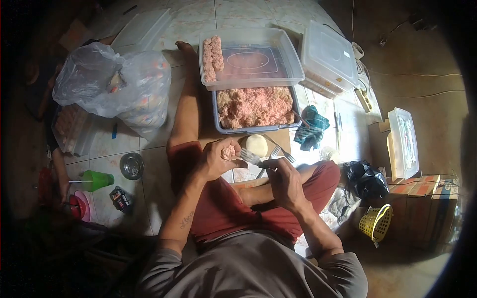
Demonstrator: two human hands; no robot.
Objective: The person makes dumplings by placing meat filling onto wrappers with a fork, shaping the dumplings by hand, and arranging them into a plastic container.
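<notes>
My left hand [218, 160] is closed around a small lump of minced meat [228, 152]; whether a wrapper lies under it I cannot tell. In my right hand [285, 184] is a fork [251, 157], its tines pointing left, close to the lump. Just beyond my hands sits a stack of pale round dough wrappers [257, 145], with more forks [285, 153] beside it on a cardboard sheet. Behind that stands a blue-grey tub heaped with minced meat [256, 107]. A clear plastic box [285, 54] rests over the tub's far part, with rows of formed meat pieces [213, 58] along its left side.
Lidded clear boxes [330, 54] stand at the back right, near a teal checked cloth [312, 127]. To the left are a large plastic bag [144, 89], a metal dish [131, 166] and a green cup [98, 181]. Another person's hand [63, 186] shows at far left. A yellow basket [376, 223] sits right.
</notes>
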